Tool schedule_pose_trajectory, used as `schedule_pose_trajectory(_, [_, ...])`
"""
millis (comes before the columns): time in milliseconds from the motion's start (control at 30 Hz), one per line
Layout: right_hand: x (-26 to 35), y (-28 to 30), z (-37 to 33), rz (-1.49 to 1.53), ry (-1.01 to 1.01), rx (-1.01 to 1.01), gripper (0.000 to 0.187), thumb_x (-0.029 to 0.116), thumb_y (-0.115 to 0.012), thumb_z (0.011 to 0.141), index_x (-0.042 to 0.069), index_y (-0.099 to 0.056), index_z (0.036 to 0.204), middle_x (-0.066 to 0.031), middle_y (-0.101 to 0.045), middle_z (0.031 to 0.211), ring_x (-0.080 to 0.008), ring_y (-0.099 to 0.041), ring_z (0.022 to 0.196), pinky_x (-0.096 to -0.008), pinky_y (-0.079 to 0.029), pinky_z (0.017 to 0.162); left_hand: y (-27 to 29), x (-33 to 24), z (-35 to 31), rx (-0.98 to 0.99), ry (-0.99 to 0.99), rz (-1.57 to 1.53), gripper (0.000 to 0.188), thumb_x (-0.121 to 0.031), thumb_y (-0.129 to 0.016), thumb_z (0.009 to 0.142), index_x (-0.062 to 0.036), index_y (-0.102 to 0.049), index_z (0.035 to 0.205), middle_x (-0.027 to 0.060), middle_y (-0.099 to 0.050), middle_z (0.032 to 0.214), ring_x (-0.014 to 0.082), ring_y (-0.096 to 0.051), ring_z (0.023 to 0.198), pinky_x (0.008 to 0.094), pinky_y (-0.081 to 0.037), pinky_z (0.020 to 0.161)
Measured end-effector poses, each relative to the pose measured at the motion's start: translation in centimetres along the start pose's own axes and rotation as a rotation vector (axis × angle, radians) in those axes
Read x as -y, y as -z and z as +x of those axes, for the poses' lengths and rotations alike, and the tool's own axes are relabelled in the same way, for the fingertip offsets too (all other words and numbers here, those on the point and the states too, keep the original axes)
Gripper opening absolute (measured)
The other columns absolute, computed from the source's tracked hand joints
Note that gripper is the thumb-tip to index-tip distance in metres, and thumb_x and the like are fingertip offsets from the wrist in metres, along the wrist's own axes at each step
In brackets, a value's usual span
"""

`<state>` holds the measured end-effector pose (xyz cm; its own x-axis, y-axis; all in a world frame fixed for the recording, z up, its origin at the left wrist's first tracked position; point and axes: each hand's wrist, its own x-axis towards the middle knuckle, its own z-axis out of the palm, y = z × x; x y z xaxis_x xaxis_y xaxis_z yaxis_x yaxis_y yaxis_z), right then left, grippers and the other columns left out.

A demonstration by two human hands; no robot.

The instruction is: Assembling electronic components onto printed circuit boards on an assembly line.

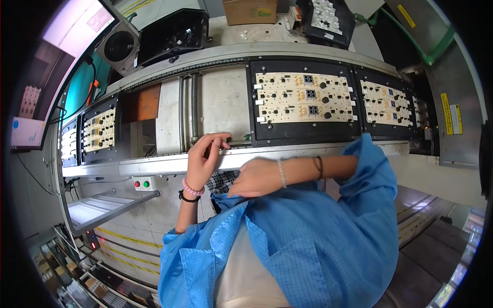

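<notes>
My left hand [204, 156] is raised in front of the conveyor's near metal rail [154, 165], fingers loosely curled, fingertips by the rail edge, holding nothing. Its wrist carries a pink bead bracelet and a black band. My right hand [257, 177] reaches across my chest and closes on the edge of my blue smock [308, 231] near the collar; its fingers are hidden in the cloth. Just beyond my hands, a black carrier with a cream circuit board panel [303, 97] sits on the conveyor.
More board carriers lie on the curved conveyor at right [385, 102] and left [100, 128]. An orange plate [149, 102] is in an open section. A red and green button box [141, 183] hangs under the rail. A fan [119, 45], cardboard box [250, 10] and parts tray [326, 18] stand behind.
</notes>
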<state>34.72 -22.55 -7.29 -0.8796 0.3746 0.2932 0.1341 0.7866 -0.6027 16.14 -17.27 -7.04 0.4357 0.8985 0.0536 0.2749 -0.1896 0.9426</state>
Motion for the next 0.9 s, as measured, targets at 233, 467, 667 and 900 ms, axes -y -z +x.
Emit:
schedule_pose_trajectory(233, [-1.8,-4.5,-0.7,-0.189,0.051,0.056,0.011,0.019,-0.053,0.081,0.010,-0.056,0.086,-0.0051,-0.061,0.073,-0.0241,-0.064,0.073,-0.0375,-0.049,0.066,-0.2,-1.1,0.8,0.001,0.056,-0.136,0.025,-0.014,-0.044,0.100,-0.0022,-0.064,0.110,0.0006,-0.061,0.079,0.0035,-0.050,0.070,0.0167,-0.036,0.062])
schedule_pose_trajectory(467, [-2.5,-10.5,-4.8,-0.190,-0.398,0.594,0.014,0.019,-0.052,0.081,0.009,-0.063,0.083,-0.0091,-0.063,0.077,-0.0255,-0.063,0.080,-0.0394,-0.049,0.069,0.0,-0.7,0.9,0.019,0.089,-0.211,0.026,-0.016,-0.043,0.101,-0.0021,-0.063,0.110,-0.0014,-0.056,0.073,0.0033,-0.049,0.068,0.0166,-0.035,0.061])
schedule_pose_trajectory(667, [-1.5,-13.2,-3.0,-0.302,-0.335,0.551,0.017,0.019,-0.051,0.082,0.010,-0.065,0.086,-0.0082,-0.065,0.086,-0.0249,-0.062,0.085,-0.0401,-0.047,0.073,2.8,-0.7,-1.5,-0.008,0.106,-0.299,0.026,-0.015,-0.045,0.100,-0.0006,-0.063,0.111,0.0000,-0.059,0.074,0.0047,-0.054,0.071,0.0196,-0.044,0.068])
schedule_pose_trajectory(900, [3.4,-13.3,-2.9,-0.332,-0.262,0.558,0.027,0.021,-0.047,0.085,0.012,-0.060,0.107,-0.0088,-0.061,0.088,-0.0266,-0.060,0.084,-0.0408,-0.044,0.073,4.5,-2.8,-6.6,-0.040,0.023,-0.052,0.025,-0.018,-0.046,0.098,-0.0052,-0.064,0.108,0.0020,-0.062,0.068,0.0073,-0.060,0.064,0.0231,-0.047,0.062])
